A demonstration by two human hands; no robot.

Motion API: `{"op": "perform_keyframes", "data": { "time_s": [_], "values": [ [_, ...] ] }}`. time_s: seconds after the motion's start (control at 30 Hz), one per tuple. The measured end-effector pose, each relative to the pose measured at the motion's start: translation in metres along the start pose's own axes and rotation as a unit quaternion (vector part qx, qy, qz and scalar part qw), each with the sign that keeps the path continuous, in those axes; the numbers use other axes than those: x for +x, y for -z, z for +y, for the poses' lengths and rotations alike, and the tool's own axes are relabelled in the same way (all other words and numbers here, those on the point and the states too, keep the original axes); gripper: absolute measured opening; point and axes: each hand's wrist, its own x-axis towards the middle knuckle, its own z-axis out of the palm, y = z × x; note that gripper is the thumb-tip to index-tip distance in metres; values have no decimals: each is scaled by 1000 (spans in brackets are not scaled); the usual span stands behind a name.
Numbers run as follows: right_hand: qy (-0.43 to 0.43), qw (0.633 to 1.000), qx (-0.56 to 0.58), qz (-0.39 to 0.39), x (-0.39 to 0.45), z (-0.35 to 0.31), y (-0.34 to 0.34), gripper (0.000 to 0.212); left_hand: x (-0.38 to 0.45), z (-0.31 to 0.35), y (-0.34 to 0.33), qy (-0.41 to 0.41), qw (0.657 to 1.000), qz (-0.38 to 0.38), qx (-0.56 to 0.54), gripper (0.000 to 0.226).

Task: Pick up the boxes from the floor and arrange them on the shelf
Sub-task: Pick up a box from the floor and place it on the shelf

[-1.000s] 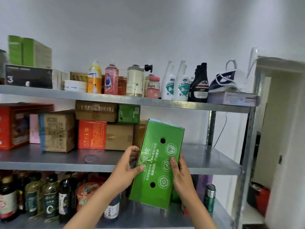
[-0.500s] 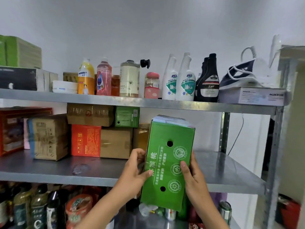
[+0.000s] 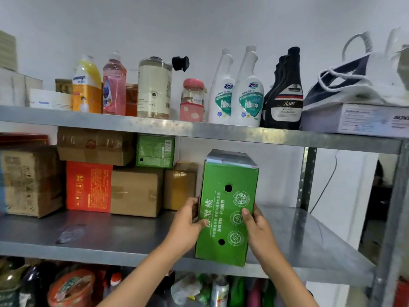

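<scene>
The green box [image 3: 228,209], gripped at its sides by the left hand [image 3: 186,224] and right hand [image 3: 256,227], has risen to the middle shelf [image 3: 110,235] edge, beside the brown boxes [image 3: 137,191], nearly placed.

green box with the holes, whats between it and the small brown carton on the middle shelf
Nothing: in the head view the green cardboard box, held by both hands, stands just right of the small brown carton with only a narrow bare gap showing the white wall.
</scene>
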Motion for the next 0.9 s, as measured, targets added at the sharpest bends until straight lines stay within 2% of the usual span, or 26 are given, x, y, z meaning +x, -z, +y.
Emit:
{"op": "perform_keyframes", "data": {
  "time_s": [0.2,0.33,0.47,0.53,0.67,0.8,0.9],
  "values": [
    [-21,998,-53,-9,53,16,1,32,49,-22,-6,14,1000,7,-15,45],
    [-36,997,-58,-22,90,27,-5,23,81,-41,-4,-10,1000,26,7,45],
    [-38,997,-67,-15,121,40,-19,26,113,-54,-1,9,998,47,33,38],
    [-38,997,-63,-8,135,45,-25,25,127,-58,0,3,995,55,77,38],
    [-39,997,-60,4,156,55,-32,31,147,-62,0,-7,984,65,169,18],
    [-34,997,-63,6,180,68,-40,37,162,-65,-2,-20,935,48,351,34],
    [-38,998,-53,13,192,74,-41,36,172,-63,-8,-16,911,27,410,33]
  ]
}}
